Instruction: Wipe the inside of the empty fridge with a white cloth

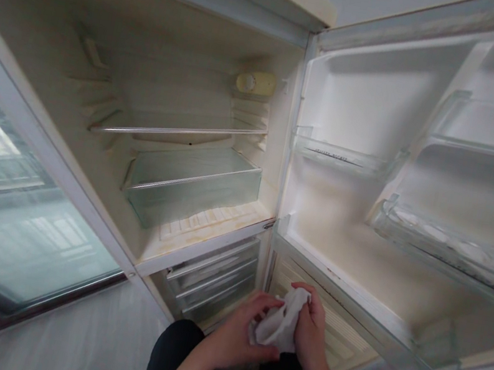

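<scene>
Nearest me: my left hand (pixel 241 335) and right hand (pixel 310 331), both closed on a crumpled white cloth (pixel 280 326) held between them above my lap. Beyond, the open fridge (pixel 200 240): glass drawer (pixel 194 189), wire shelf (pixel 180 131), a yellowish knob (pixel 255 83), possibly the thermostat. Door bins (pixel 449 247) stand right.

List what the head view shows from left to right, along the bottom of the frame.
Glass pane → left hand → white cloth held by both hands → right hand → open fridge door's lowest shelf.
</scene>
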{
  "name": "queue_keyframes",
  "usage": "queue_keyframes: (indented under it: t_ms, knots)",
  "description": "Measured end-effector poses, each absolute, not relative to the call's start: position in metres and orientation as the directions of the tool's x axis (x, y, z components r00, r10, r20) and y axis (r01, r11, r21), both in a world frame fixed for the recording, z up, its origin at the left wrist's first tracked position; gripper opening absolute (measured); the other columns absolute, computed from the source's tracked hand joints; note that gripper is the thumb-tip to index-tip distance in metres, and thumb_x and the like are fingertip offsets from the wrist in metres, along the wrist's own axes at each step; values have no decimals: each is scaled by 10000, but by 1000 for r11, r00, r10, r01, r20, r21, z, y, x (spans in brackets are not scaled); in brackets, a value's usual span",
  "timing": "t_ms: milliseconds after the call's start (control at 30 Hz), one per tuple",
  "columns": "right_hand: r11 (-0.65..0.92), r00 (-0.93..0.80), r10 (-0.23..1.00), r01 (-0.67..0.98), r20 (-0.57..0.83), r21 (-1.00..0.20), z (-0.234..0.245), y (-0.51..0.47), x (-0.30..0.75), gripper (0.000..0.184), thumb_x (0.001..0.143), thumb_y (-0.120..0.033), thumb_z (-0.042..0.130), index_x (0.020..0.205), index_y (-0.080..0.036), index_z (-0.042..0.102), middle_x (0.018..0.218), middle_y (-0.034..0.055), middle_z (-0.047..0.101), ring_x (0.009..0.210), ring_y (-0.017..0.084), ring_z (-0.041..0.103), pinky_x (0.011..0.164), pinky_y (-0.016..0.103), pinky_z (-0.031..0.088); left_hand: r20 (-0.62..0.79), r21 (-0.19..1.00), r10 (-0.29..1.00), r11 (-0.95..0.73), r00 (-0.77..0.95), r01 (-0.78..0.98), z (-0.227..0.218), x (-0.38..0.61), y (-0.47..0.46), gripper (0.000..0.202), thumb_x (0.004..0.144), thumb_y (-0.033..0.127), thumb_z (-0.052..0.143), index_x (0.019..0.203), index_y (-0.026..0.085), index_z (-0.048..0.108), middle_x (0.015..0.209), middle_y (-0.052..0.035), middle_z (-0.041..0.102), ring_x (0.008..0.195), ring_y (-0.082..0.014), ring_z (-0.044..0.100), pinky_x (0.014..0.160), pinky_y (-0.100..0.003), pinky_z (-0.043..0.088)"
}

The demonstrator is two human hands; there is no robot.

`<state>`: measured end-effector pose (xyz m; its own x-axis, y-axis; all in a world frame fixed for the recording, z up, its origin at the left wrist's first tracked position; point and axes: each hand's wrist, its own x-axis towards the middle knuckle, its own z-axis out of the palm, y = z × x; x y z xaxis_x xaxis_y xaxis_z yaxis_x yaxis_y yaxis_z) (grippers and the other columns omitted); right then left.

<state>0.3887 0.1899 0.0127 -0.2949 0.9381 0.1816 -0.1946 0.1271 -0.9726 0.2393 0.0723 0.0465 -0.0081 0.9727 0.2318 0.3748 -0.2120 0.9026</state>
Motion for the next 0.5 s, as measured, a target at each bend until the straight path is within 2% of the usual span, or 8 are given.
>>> queue_keyframes:
  t_ms: [33,67,100,200,233,367,433,500]
  knots:
    - [113,-290,942,-202,170,-973,15,189,388,257,893,-419,594,1000,-207,693,726,-10,617,628,175,549,563,273,422,223,900,975,-208,5,384,44,243,72,890,663,486,940,1437,281,552,1383,-118,569,1239,-294,574,1040,-421,500]
    - [125,-277,944,-196,178,-973,18,188,388,253,884,-418,599,985,-207,695,744,-4,625,646,177,554,575,274,426,226,895,974,-210,5,393,42,246,73,901,647,478,953,1430,278,555,1411,-125,555,1285,-308,552,1092,-448,473]
    - [156,-264,944,-179,200,-971,21,188,389,240,873,-404,601,966,-205,700,777,7,642,675,180,565,597,276,436,237,890,971,-214,-7,404,40,248,73,808,684,467,934,1386,270,587,1432,-130,541,1315,-312,535,1130,-462,444]
    - [248,-280,918,-146,281,-958,29,190,394,199,862,-350,594,935,-208,714,848,26,668,738,187,586,660,279,459,299,867,949,-228,-97,444,37,247,75,241,907,405,744,1068,234,693,1408,-121,551,1315,-277,540,1131,-433,428]
    - [267,-283,909,-164,305,-950,32,191,397,184,868,-342,596,934,-213,709,869,29,668,765,189,593,684,279,467,325,859,937,-237,-126,454,37,245,75,169,945,390,695,969,223,684,1376,-116,571,1291,-264,555,1109,-415,437]
    - [230,-222,928,-285,298,-930,43,191,404,155,893,-357,607,977,-233,652,932,23,649,824,190,590,713,269,476,421,853,881,-303,-217,424,43,233,73,255,989,410,625,836,207,609,1167,-96,666,1100,-224,632,961,-347,480]
    - [134,-199,956,-358,215,-924,47,184,401,157,899,-363,618,1006,-248,610,886,-4,620,739,165,553,641,246,452,425,869,867,-309,-261,387,48,230,72,315,1007,453,579,813,205,575,973,-63,672,912,-188,632,827,-302,482]
    - [6,-187,977,-461,103,-887,45,173,393,184,910,-379,636,1041,-275,560,848,-34,601,693,149,543,605,234,445,406,881,859,-277,-312,384,54,231,74,375,1019,506,526,795,208,554,796,-18,606,750,-159,568,700,-270,439]
